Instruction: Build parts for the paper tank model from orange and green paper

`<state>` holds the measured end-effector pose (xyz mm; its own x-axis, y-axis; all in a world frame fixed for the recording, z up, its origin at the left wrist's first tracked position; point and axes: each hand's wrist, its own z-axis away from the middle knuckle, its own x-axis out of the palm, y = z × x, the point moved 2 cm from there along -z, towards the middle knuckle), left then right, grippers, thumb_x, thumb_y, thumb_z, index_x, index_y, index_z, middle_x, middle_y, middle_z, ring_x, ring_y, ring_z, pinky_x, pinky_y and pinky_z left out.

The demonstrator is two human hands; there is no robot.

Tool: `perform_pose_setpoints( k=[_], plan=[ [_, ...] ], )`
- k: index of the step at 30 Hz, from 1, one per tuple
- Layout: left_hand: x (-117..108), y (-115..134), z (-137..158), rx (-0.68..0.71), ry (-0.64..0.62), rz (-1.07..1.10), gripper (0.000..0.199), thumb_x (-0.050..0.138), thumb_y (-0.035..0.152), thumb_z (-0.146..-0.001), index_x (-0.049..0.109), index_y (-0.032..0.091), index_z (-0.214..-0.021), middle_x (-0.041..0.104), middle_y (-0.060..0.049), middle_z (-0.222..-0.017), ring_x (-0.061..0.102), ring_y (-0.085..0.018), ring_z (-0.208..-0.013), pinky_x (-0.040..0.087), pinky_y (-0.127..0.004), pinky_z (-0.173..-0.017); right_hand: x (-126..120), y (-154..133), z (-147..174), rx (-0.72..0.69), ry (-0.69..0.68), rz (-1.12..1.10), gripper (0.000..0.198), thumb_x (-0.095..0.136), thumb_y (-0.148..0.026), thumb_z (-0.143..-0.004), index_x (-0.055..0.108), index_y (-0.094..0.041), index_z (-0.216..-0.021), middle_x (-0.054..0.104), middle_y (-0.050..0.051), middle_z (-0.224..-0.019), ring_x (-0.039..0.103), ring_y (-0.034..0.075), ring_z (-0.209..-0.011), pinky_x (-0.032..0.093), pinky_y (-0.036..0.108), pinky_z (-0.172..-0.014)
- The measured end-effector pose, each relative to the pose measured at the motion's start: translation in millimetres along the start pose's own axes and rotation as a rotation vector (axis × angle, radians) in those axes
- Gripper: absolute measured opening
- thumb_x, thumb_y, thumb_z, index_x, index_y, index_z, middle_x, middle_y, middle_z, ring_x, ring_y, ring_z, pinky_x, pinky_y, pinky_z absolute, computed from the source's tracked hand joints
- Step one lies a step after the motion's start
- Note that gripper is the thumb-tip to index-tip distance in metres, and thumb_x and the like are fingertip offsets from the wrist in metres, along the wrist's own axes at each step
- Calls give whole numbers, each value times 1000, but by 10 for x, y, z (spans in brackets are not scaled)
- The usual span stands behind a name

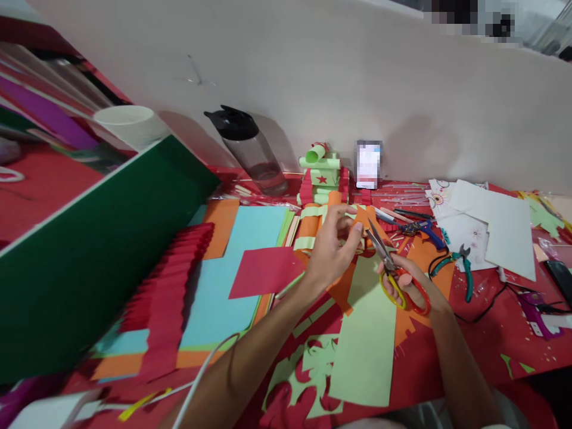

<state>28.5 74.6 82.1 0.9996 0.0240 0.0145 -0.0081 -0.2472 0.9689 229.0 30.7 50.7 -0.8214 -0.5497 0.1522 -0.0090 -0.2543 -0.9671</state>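
Observation:
My right hand grips a pair of scissors with one yellow and one red handle loop. Their blades are slightly apart and point up and left at a small piece of orange paper. That paper is pinched between the thumb and fingers of my left hand. Behind the left hand lies a bundle of orange and pale green rolled paper. A long pale green sheet rests below both hands. Further back stands a green paper tank model with a red star.
A phone leans on the wall beside a dark-lidded bottle. On the right lie teal pliers, a blue glue gun and white sheets. A dark green board slants up on the left, near pleated red paper.

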Motion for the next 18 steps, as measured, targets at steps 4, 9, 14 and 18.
perform_pose_setpoints(
  k=[4, 9, 14, 18],
  plan=[
    [-63, 4, -45, 41, 20, 28, 25, 64, 37, -98, 48, 24, -113, 58, 8, -70, 60, -10, -58, 48, -22, -56, -64, -60, 71, 13, -68, 34, 83, 61, -94, -73, 58, -19, -110, 55, -3, -74, 44, 8, -52, 36, 21, -46],
    [-158, 51, -126, 51, 3, 41, 22, 66, 39, -96, 51, 23, -103, 61, 6, -72, 63, -11, -59, 49, -22, -56, -194, -107, 186, 22, -155, 94, 92, 59, -98, -68, 61, -16, -109, 56, -2, -73, 45, 9, -54, 37, 22, -48],
    [-183, 43, -166, -38, -80, 59, 26, 69, 44, -92, 55, 22, -95, 65, 4, -72, 65, -12, -60, 52, -24, -59, -223, -125, 168, 28, -28, 95, 85, 63, -94, -71, 60, -18, -106, 55, -3, -71, 39, 7, -49, 33, 21, -43],
    [-164, 67, -144, -104, -166, 83, 28, 71, 43, -90, 57, 22, -101, 67, 4, -73, 66, -13, -63, 53, -25, -62, -226, -73, 110, 127, -12, 69, 76, 73, -86, -70, 59, -19, -104, 52, -5, -68, 40, 7, -50, 36, 19, -41]
  ],
)
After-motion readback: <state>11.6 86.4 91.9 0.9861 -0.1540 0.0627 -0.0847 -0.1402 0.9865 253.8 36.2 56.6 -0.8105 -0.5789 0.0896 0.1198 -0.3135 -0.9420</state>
